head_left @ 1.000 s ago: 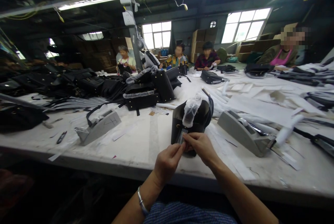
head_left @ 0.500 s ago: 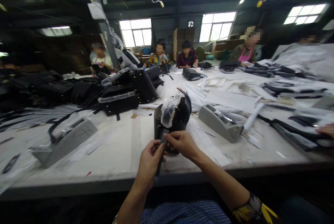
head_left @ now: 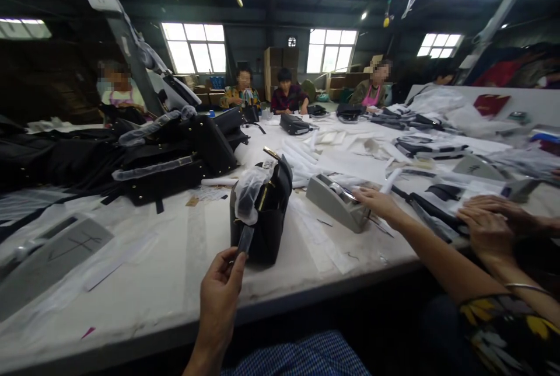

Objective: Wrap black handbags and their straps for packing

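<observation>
A black handbag (head_left: 266, 227) stands on the table in front of me, its top edge showing gold-coloured metal. Clear plastic film (head_left: 246, 195) wraps a part of its near left side. My left hand (head_left: 223, 282) pinches the end of a dark strap (head_left: 245, 240) that hangs from this side, between thumb and fingers. Away to the right, my right hand (head_left: 378, 204) reaches over the front end of a grey tape dispenser (head_left: 335, 204). Its fingers are close together at the tape path; their tips and anything between them are hard to see.
A second tape dispenser (head_left: 65, 256) stands at the left. Black bags (head_left: 175, 160) are piled behind it. White paper rolls and sheets (head_left: 350, 160) cover the middle. A co-worker's hands (head_left: 490, 224) are busy close to my right arm. Several people sit across the table.
My right hand has let go of the strap and moved right to the tape dispenser. My left hand still grips the strap. The view has turned right.
</observation>
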